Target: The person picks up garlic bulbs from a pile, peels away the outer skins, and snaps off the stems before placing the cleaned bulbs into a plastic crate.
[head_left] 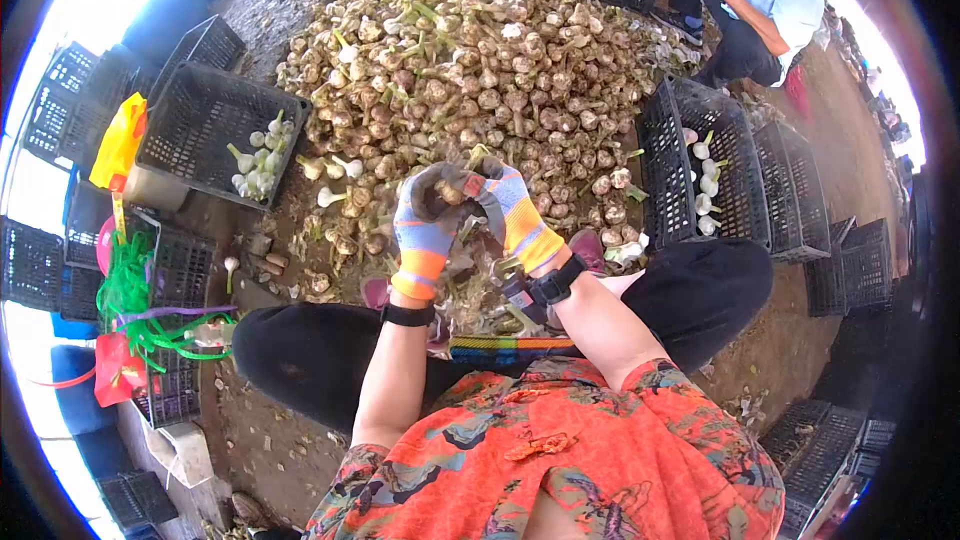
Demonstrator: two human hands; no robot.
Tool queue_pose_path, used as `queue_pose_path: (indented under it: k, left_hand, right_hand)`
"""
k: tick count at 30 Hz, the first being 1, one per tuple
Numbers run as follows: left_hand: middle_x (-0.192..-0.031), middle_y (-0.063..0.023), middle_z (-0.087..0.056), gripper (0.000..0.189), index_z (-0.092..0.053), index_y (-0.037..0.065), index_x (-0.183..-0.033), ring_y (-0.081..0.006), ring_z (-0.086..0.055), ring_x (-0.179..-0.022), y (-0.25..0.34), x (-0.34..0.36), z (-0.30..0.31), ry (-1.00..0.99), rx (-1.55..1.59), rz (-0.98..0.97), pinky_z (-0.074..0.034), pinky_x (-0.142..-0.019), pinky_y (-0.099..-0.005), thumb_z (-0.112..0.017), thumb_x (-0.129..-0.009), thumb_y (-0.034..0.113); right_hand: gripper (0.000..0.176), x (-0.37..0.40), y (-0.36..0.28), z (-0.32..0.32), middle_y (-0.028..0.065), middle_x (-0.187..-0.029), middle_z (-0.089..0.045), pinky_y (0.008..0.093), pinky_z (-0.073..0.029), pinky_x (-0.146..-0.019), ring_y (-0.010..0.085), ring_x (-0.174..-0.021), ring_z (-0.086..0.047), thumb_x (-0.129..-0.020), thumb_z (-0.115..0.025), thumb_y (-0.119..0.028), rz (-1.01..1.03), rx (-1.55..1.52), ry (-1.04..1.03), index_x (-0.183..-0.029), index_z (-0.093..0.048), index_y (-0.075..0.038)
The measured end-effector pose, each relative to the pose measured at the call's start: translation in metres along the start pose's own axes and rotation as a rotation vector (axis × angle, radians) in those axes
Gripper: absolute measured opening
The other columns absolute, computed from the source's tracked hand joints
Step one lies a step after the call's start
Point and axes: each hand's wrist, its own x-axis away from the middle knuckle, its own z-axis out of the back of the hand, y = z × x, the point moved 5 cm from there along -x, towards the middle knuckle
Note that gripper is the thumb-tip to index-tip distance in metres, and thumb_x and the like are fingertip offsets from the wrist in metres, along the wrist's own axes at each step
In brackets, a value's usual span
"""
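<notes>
My left hand [424,230], in a striped glove with dark fingertips, is closed around a brownish garlic bulb [451,192]. My right hand [512,208], gloved the same way, meets it at the bulb, its fingers bent against the bulb. Most of the bulb is hidden by the fingers. Just beyond both hands rises a large heap of unpeeled garlic bulbs [470,70], many with stems and dirty skins. A few pale bulbs [335,196] lie on the ground left of my hands.
A black crate [180,140] at left and another black crate [740,180] at right hold whiter garlic bulbs. Green netting [130,280] and a red bag [118,370] hang at far left. A person [765,10] with white gloves sits at upper right.
</notes>
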Motion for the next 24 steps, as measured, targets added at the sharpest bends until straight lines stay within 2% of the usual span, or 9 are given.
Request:
queue_pose_path:
  k: [5,8,10,15,17,19,21,23,24]
  left_hand:
    - [-0.11,-0.0103,-0.054,0.054,-0.047,0.002,-0.109,-0.0183,-0.055,-0.1,0.005,0.004,0.001,0.043,-0.049,-0.075,-0.048,-0.085,-0.0301,-0.065,-0.062,-0.016]
    - [-0.11,-0.0111,-0.055,0.054,-0.046,0.002,-0.108,-0.0186,-0.055,-0.1,0.006,0.004,-0.001,0.028,0.001,-0.097,-0.047,-0.086,-0.0308,-0.067,-0.062,-0.014]
    - [-0.111,-0.0115,-0.054,0.051,-0.046,0.002,-0.108,-0.019,-0.055,-0.1,0.009,0.006,-0.004,0.0,0.188,-0.045,-0.047,-0.086,-0.0312,-0.066,-0.064,-0.014]
    - [-0.112,-0.0116,-0.054,0.05,-0.047,0.002,-0.107,-0.0204,-0.054,-0.101,-0.002,0.005,-0.003,-0.024,0.334,0.029,-0.049,-0.084,-0.0323,-0.063,-0.063,-0.017]
    - [-0.112,-0.0115,-0.054,0.05,-0.047,0.001,-0.107,-0.0208,-0.054,-0.101,0.007,0.006,-0.005,-0.042,0.397,0.057,-0.05,-0.083,-0.0326,-0.063,-0.063,-0.017]
    - [-0.112,-0.0109,-0.053,0.052,-0.047,0.002,-0.108,-0.0216,-0.054,-0.101,0.008,0.007,-0.007,-0.052,0.382,0.154,-0.051,-0.082,-0.0331,-0.063,-0.062,-0.017]
    - [-0.112,-0.0099,-0.052,0.052,-0.048,0.002,-0.107,-0.0205,-0.053,-0.101,0.005,0.004,-0.006,-0.053,0.23,0.05,-0.049,-0.083,-0.0323,-0.061,-0.061,-0.018]
    - [-0.111,-0.0087,-0.051,0.052,-0.048,0.001,-0.106,-0.0191,-0.051,-0.103,0.032,0.004,-0.01,-0.046,-0.405,-0.325,-0.046,-0.084,-0.0306,-0.06,-0.059,-0.018]
    - [-0.108,-0.0077,-0.051,0.052,-0.049,0.001,-0.106,-0.0175,-0.051,-0.101,0.032,0.003,-0.008,-0.049,-0.469,-0.403,-0.045,-0.082,-0.0293,-0.06,-0.059,-0.018]
  right_hand:
    - [0.023,-0.002,0.006,0.007,0.0033,-0.087,-0.062,0.0232,-0.049,-0.07,0.0106,-0.077,-0.059,-0.075,-0.066,-0.003,0.12,-0.106,-0.088,-0.096,-0.057,-0.003]
    - [0.025,0.001,-0.001,0.009,0.0038,-0.088,-0.063,0.0232,-0.049,-0.073,0.0118,-0.081,-0.059,-0.074,-0.067,-0.002,0.167,-0.027,-0.192,-0.097,-0.056,-0.002]
    - [0.026,0.005,-0.005,0.008,0.004,-0.088,-0.063,0.0237,-0.049,-0.073,0.0121,-0.082,-0.059,-0.074,-0.067,-0.002,0.129,-0.03,-0.175,-0.097,-0.056,-0.002]
    - [0.027,0.006,-0.013,0.014,0.0046,-0.089,-0.063,0.0254,-0.049,-0.073,0.0128,-0.081,-0.06,-0.072,-0.068,-0.001,0.07,-0.062,-0.219,-0.097,-0.057,-0.001]
    - [0.028,0.013,-0.029,0.007,0.0053,-0.09,-0.063,0.0261,-0.05,-0.073,0.0134,-0.08,-0.06,-0.071,-0.068,0.0,0.012,0.153,-0.261,-0.097,-0.058,0.0]
    - [0.026,0.01,-0.028,0.008,0.006,-0.089,-0.063,0.0267,-0.05,-0.072,0.014,-0.078,-0.06,-0.071,-0.066,0.001,0.055,0.002,-0.291,-0.096,-0.059,0.0]
    - [0.024,0.01,-0.029,0.011,0.0062,-0.087,-0.063,0.0268,-0.05,-0.072,0.0138,-0.078,-0.06,-0.072,-0.064,0.001,0.009,0.138,-0.202,-0.096,-0.059,0.001]
    - [0.022,0.018,-0.021,0.008,0.0059,-0.086,-0.064,0.0263,-0.05,-0.072,0.0142,-0.077,-0.06,-0.074,-0.062,0.0,-0.068,-0.006,-0.119,-0.095,-0.059,0.002]
    - [0.021,0.022,-0.018,0.006,0.0066,-0.088,-0.064,0.0284,-0.05,-0.071,0.0161,-0.078,-0.061,-0.076,-0.062,-0.004,-0.079,-0.073,-0.14,-0.096,-0.059,0.0]
